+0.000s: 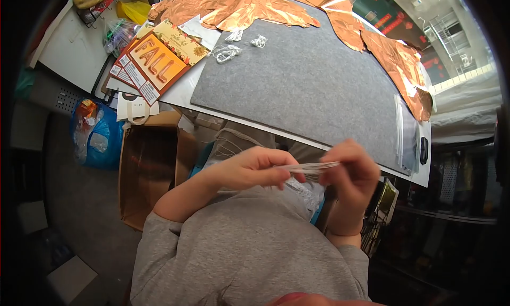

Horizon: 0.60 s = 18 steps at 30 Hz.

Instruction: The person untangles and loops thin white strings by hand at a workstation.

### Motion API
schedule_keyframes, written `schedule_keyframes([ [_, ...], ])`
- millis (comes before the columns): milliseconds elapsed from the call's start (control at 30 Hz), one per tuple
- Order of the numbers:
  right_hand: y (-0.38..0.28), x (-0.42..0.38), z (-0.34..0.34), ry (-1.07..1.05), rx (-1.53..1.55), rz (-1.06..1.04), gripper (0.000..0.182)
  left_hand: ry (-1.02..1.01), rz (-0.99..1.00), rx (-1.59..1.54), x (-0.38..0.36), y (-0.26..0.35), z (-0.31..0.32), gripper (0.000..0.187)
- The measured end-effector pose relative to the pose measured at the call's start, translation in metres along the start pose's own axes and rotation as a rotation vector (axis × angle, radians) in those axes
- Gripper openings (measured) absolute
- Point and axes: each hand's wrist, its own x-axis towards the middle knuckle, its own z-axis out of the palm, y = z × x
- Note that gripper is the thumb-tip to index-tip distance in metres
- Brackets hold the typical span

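Observation:
A looped bundle of white string is stretched between my hands, above my lap. My left hand pinches one end of it between thumb and fingers. The other end is in the curled fingers of my right hand, which is slightly blurred. More loose string trails over my lap behind the left wrist. On the grey felt mat lie small tied hanks of string: a larger hank, one hank behind it and another hank to the right.
Flat copper foil balloons line the far edge, with another foil balloon at right. Printed "FALL" packets lie at left. Clear thin strips rest on the mat's right end. A cardboard box and blue bag stand left.

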Motion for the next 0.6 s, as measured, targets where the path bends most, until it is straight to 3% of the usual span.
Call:
schedule_keyframes([
  [67,0.002,0.001,-0.009,0.086,0.066,-0.036,0.007,0.075,0.152,-0.051,-0.007,0.0,-0.007,0.024],
  [133,0.009,0.0,-0.012,0.174,0.13,-0.072,0.011,0.113,0.183,0.008,-0.012,0.002,-0.013,0.03],
  [200,0.023,-0.002,-0.012,0.195,-0.044,-0.202,0.013,0.387,0.398,-0.151,-0.007,-0.003,-0.014,0.026],
  [267,0.027,-0.004,-0.003,0.227,-0.006,-0.206,0.006,0.498,0.379,-0.167,0.0,0.005,-0.005,0.025],
  [333,0.031,-0.001,0.0,-0.143,-0.48,-0.538,0.017,0.75,0.46,-0.527,0.014,0.022,0.011,0.023],
  [367,0.033,0.0,0.006,-0.272,-0.553,-0.507,0.022,0.902,0.41,-0.686,0.022,0.042,0.025,0.023],
  [400,0.035,0.001,0.012,-0.401,-0.625,-0.474,0.027,0.9,0.412,-0.685,0.019,0.035,0.018,0.023],
  [467,0.041,0.0,0.02,-0.447,-0.657,-0.449,0.03,0.318,0.598,-0.694,0.01,0.017,0.0,0.027],
  [533,0.032,-0.001,0.025,-0.217,-0.405,-0.207,0.037,0.361,0.564,-0.608,0.01,0.017,0.009,0.026],
  [567,0.039,-0.003,0.017,-0.221,-0.248,-0.166,0.051,0.435,0.519,-0.353,0.009,0.016,0.017,0.023],
  [600,0.044,-0.006,0.016,-0.224,-0.246,-0.169,0.051,0.505,0.467,-0.099,0.009,0.015,0.023,0.021],
])
